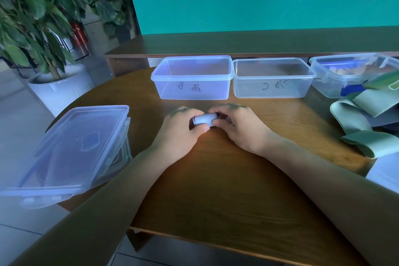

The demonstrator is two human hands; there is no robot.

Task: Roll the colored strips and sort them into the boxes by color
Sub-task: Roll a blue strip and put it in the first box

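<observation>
Head view: curled fingers hide both ends of the rolled strip.

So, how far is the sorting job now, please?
It looks early. Done: nothing sorted that I can see; the box marked B and the box marked C look empty. In hand: the left hand and right hand both hold a pale rolled strip above the table. Left: this roll needs a box, and loose green strips lie unrolled on the right.
</observation>
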